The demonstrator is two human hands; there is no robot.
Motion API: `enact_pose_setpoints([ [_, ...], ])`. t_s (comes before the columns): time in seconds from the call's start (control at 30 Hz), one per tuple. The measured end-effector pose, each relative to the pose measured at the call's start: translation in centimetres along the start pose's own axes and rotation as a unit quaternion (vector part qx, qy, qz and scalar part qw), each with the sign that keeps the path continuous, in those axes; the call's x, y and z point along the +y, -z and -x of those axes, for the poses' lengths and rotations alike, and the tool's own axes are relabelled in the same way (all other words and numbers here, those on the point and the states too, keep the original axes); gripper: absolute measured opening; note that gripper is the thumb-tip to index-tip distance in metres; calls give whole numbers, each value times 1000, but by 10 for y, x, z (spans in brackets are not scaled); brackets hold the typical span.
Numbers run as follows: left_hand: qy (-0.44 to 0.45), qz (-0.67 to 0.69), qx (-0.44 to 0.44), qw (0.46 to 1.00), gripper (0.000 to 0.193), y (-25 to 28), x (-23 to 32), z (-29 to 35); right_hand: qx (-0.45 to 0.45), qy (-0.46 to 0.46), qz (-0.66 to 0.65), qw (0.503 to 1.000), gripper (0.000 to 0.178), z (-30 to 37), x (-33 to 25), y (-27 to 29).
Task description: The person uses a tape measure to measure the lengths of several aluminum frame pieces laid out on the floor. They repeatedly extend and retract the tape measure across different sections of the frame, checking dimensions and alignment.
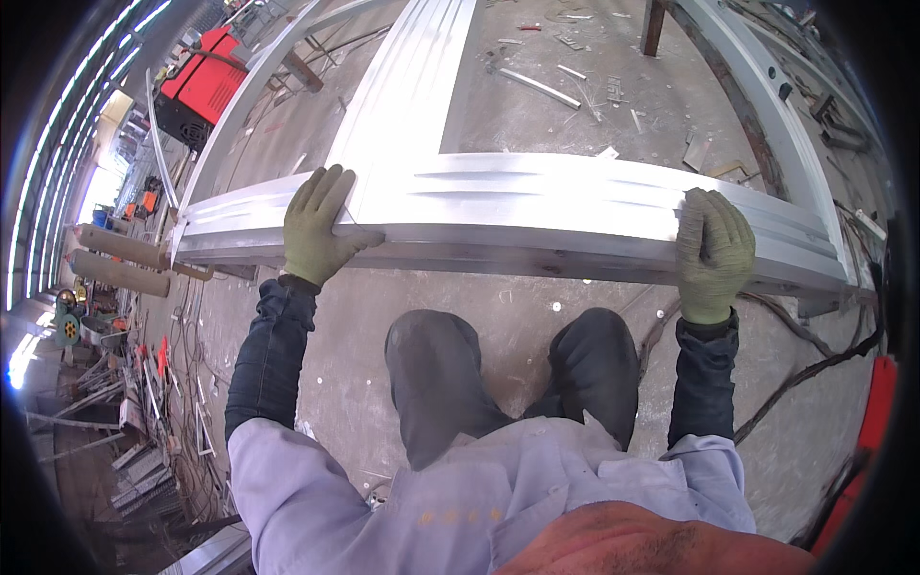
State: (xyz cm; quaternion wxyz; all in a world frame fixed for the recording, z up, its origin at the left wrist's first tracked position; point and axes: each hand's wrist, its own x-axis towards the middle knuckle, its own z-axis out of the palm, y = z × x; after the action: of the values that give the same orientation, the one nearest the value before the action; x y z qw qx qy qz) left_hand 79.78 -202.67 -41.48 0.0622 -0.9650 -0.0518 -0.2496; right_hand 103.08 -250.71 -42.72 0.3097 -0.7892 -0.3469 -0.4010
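In front of me lies a white metal frame, its near beam (537,206) running crosswise with long grooves along its top. A wide grooved metal strip (412,77) meets this beam and runs away from me. My left hand (321,225), in a green work glove, rests on the near beam just left of that joint, fingers stretched out and thumb spread along the front edge. Toward the beam's right end, my right hand (714,254), gloved alike, is closed with its fingers bent together at the beam. What it may hold between the fingers is hidden.
A red machine (206,81) stands at the far left. Two brown rollers (120,259) lie beyond the frame's left end. Metal offcuts (541,88) litter the floor inside the frame. Black cables (805,369) run at the right, and scrap metal (144,479) is heaped at the lower left.
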Motion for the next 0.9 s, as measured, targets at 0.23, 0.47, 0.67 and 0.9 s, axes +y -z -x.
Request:
enact_pose_setpoints([
  [0.23,-14,-6,11,1000,102,-1,1,1,14,8,11,1000,18,-1,2,1],
  [0.47,-16,-8,8,1000,103,2,1,-2,15,5,8,1000,18,-3,0,3],
  [0.67,-14,-10,3,1000,103,2,1,0,18,17,16,1000,18,-2,2,1],
  [0.9,-10,-8,-2,1000,105,-1,-2,2,20,22,15,999,19,0,5,0],
])
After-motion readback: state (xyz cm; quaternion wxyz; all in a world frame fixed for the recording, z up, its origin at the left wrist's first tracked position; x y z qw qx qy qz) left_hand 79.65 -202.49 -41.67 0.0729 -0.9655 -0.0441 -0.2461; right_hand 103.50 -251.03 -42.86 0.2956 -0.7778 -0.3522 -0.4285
